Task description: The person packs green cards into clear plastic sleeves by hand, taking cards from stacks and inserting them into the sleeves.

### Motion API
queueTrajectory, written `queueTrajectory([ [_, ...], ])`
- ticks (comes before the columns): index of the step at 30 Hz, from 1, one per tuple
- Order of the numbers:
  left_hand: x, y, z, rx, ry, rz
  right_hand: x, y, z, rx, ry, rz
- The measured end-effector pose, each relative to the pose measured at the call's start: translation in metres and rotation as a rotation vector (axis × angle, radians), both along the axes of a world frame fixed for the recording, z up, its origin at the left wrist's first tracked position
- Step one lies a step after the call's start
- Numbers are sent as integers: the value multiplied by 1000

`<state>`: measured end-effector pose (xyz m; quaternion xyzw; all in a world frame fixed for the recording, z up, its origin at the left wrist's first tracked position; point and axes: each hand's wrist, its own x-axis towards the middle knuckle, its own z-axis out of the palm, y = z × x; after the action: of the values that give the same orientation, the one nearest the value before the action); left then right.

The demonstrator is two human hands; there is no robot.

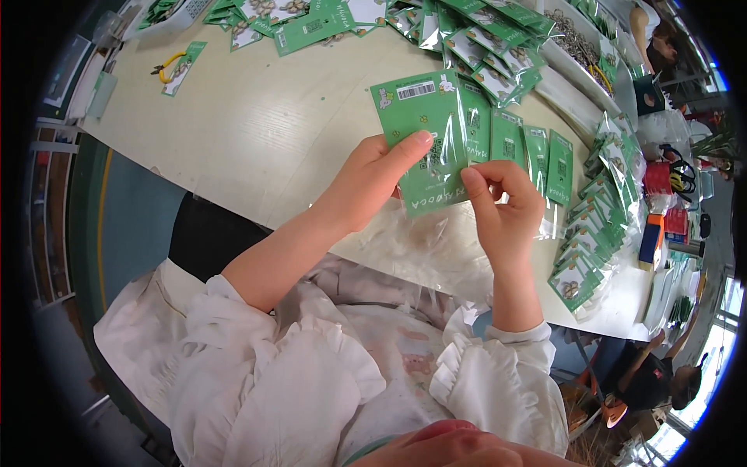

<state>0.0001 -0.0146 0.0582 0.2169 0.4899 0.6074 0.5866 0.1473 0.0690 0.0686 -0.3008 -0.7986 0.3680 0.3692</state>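
We see yellow-handled pliers (165, 68) lying far left of the green card packet (428, 140). The left hand (372, 177) pinches that packet's left edge above the pale table (249, 140). The right hand (504, 201) grips its lower right corner. Right of the packet, a row of green packets (529, 152) lies overlapped.
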Motion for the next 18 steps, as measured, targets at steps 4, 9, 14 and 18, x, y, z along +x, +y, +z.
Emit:
queueTrajectory([
  [4, -2, 3, 0, -7, 9, 23, -4, 5, -9, 313, -44, -7],
  [9, -1, 4, 1, 3, 22, 44, -5, 9, -5, 81, 47, 38],
  [14, -1, 3, 4, 50, 94, 108, -16, 23, 5, -449, 108, 135],
  [18, -7, 1, -1, 52, 181, 93, -21, 22, 18, -282, -31, 165],
])
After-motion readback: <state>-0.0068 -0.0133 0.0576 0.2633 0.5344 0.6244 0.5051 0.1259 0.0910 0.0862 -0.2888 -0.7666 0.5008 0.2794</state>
